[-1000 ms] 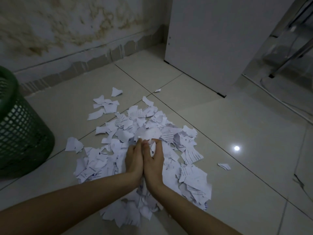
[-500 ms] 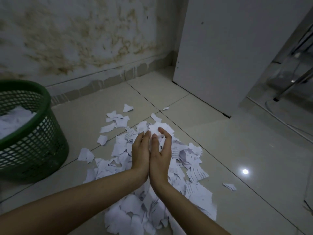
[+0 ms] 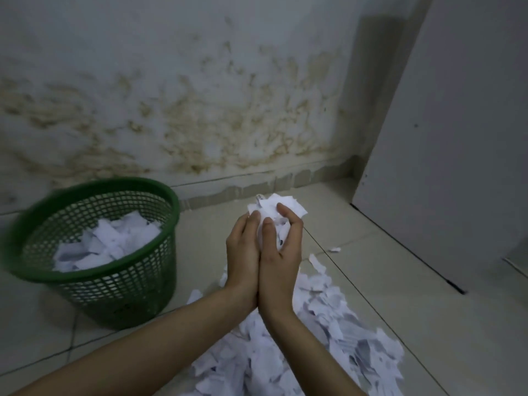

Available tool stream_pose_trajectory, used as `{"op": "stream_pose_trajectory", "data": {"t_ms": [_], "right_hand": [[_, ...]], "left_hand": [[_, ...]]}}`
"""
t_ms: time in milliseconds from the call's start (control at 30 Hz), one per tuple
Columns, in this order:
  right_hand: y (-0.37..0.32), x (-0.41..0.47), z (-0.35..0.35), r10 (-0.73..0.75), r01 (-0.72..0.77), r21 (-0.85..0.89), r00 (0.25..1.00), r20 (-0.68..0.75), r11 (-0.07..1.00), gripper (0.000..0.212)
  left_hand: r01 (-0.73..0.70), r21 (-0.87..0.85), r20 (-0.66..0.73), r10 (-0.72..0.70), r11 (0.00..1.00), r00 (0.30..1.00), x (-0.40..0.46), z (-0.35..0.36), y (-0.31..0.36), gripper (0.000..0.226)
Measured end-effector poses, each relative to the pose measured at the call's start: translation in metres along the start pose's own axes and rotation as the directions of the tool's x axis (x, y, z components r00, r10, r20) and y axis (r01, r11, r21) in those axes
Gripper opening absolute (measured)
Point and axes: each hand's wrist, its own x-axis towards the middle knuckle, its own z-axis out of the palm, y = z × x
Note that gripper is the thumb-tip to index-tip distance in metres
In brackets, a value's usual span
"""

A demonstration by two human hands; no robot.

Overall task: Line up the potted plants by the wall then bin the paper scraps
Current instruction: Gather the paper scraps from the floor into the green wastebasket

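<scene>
My left hand [image 3: 243, 252] and my right hand [image 3: 281, 252] are pressed side by side, cupped around a bunch of white paper scraps [image 3: 275, 208] that sticks out above the fingertips. The hands are lifted off the floor, to the right of a green mesh bin [image 3: 114, 281] that has torn paper inside. A pile of paper scraps [image 3: 314, 338] lies on the tiled floor beneath and behind my wrists. No potted plants are in view.
A stained wall [image 3: 200, 124] with a skirting strip runs behind the bin. A white panel [image 3: 457, 138] stands at the right, close to the pile. A few stray scraps [image 3: 333, 249] lie on the tiles near it.
My hands scooped a bunch of scraps from the pile and rose with it. The view tilted up and left, bringing the whole bin into sight.
</scene>
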Motion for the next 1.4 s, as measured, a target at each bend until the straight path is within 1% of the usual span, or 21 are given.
{"op": "stream_pose_trajectory", "data": {"t_ms": [33, 100, 133, 233, 267, 333, 367, 433, 500, 633, 733, 800, 833, 867, 933, 967, 1000, 1067, 1133, 1267, 1400], "right_hand": [[-0.005, 0.002, 0.012, -0.01, 0.011, -0.012, 1.0, 0.013, 1.0, 0.024], [-0.012, 0.008, 0.039, -0.027, 0.032, -0.038, 0.994, 0.11, 0.999, 0.023], [-0.014, 0.01, 0.053, -0.036, 0.041, -0.023, 0.985, 0.166, 0.999, 0.022], [-0.022, 0.009, 0.093, -0.065, 0.053, 0.047, 0.956, 0.287, 0.997, 0.019], [-0.022, 0.007, 0.108, -0.059, 0.043, 0.059, 0.944, 0.325, 0.997, 0.018], [-0.018, 0.004, 0.136, -0.048, 0.025, 0.063, 0.914, 0.404, 0.998, 0.016], [-0.017, 0.002, 0.147, -0.039, 0.019, 0.049, 0.894, 0.446, 0.999, 0.016], [-0.01, 0.0, 0.166, -0.022, 0.028, -0.003, 0.849, 0.527, 1.0, 0.019], [-0.003, 0.002, 0.177, 0.012, 0.052, -0.088, 0.8, 0.599, 0.995, 0.025], [0.015, 0.019, 0.186, 0.116, 0.238, -0.381, 0.697, 0.707, 0.893, 0.034], [0.024, 0.03, 0.184, 0.21, 0.281, -0.492, 0.656, 0.725, 0.824, 0.035], [0.029, 0.032, 0.183, 0.237, 0.319, -0.539, 0.647, 0.725, 0.779, 0.036], [0.033, 0.033, 0.184, 0.244, 0.346, -0.557, 0.641, 0.728, 0.754, 0.038], [0.035, 0.032, 0.184, 0.246, 0.385, -0.575, 0.634, 0.734, 0.722, 0.041], [0.037, 0.031, 0.183, 0.272, 0.475, -0.621, 0.613, 0.742, 0.623, 0.044], [0.037, 0.031, 0.181, 0.306, 0.525, -0.645, 0.592, 0.745, 0.555, 0.044], [0.036, 0.031, 0.179, 0.346, 0.58, -0.659, 0.565, 0.749, 0.479, 0.044], [0.034, 0.029, 0.173, 0.399, 0.667, -0.653, 0.523, 0.753, 0.358, 0.043], [0.031, 0.027, 0.168, 0.404, 0.695, -0.653, 0.528, 0.747, 0.301, 0.044], [0.016, 0.031, 0.153, 0.339, 0.668, -0.68, 0.592, 0.731, 0.3, 0.045], [-0.002, 0.044, 0.112, 0.254, 0.585, -0.727, 0.689, 0.679, 0.36, 0.044]], "left_hand": [[-0.06, 0.031, -0.047, 0.061, 0.998, 0.997, 0.003, -0.006, 0.011, 0.028], [-0.078, -0.05, -0.18, 0.068, 0.996, 0.981, 0.013, -0.023, 0.034, 0.028], [-0.104, -0.026, -0.264, 0.094, 0.994, 0.96, 0.018, -0.035, 0.042, 0.028], [-0.218, -0.025, -0.297, 0.202, 0.976, 0.933, 0.022, -0.064, 0.076, 0.031], [-0.217, 0.034, -0.352, 0.215, 0.976, 0.911, 0.027, -0.078, 0.085, 0.036], [-0.176, 0.189, -0.391, 0.238, 0.966, 0.889, 0.03, -0.104, 0.1, 0.032], [-0.195, 0.153, -0.454, 0.244, 0.969, 0.857, 0.031, -0.115, 0.104, 0.029], [-0.203, 0.25, -0.55, 0.311, 0.947, 0.775, 0.032, -0.139, 0.106, 0.024], [-0.152, 0.317, -0.598, 0.322, 0.936, 0.734, 0.034, -0.156, 0.107, 0.022], [0.041, 0.48, -0.584, 0.284, 0.876, 0.761, 0.039, -0.185, 0.114, 0.019], [0.142, 0.633, -0.497, 0.259, 0.761, 0.828, 0.041, -0.198, 0.116, 0.019], [0.213, 0.738, -0.449, 0.23, 0.641, 0.864, 0.044, -0.205, 0.112, 0.029], [0.259, 0.804, -0.431, 0.226, 0.534, 0.873, 0.045, -0.209, 0.109, 0.034], [0.313, 0.87, -0.413, 0.216, 0.38, 0.885, 0.046, -0.212, 0.106, 0.038], [0.404, 0.915, -0.402, 0.14, 0.017, 0.905, 0.044, -0.214, 0.103, 0.043], [0.422, 0.9, -0.416, 0.069, -0.112, 0.907, 0.042, -0.214, 0.102, 0.046], [0.423, 0.886, -0.432, -0.008, -0.189, 0.902, 0.04, -0.213, 0.102, 0.049], [0.4, 0.876, -0.445, -0.131, -0.268, 0.886, 0.035, -0.211, 0.103, 0.056], [0.356, 0.88, -0.419, -0.161, -0.313, 0.894, 0.033, -0.21, 0.102, 0.057], [0.246, 0.912, -0.296, -0.111, -0.329, 0.949, 0.032, -0.191, 0.106, 0.056], [0.125, 0.957, -0.139, -0.037, -0.263, 0.99, 0.033, -0.151, 0.098, 0.053]]}}
